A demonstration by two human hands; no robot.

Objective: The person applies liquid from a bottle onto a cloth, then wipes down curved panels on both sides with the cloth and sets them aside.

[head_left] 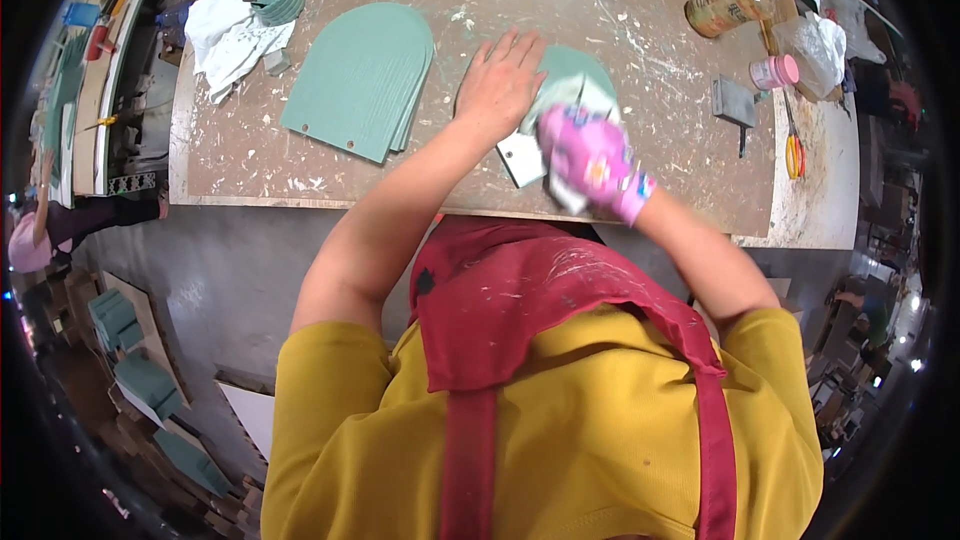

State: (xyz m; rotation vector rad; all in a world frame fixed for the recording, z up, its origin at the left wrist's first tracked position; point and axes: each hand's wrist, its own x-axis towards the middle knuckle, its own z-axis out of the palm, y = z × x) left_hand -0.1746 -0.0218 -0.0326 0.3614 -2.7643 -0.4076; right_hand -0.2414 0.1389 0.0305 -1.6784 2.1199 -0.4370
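A small round-topped board (580, 58) lies on the worktable, green at its arched end. Its lower left corner is white with a small dark hole. My left hand (500, 85) is bare and rests flat along the board's left side, fingers stretched out. In a pink flowered glove, my right hand (590, 155) is closed over a white cloth (585, 94) and presses it on the board. Glove and cloth hide the board's middle and are slightly blurred. Left of my hands sits a stack of green arched boards (360, 75), with holes at the lower corners.
The brown worktable (450, 178) is spattered with paint. At its far left, a white rag (225, 25) lies beside a green round container (277, 0). On the right are a bottle (725, 8), a pink-lidded jar (773, 72), a grey block (733, 100) and orange-handled scissors (795, 152).
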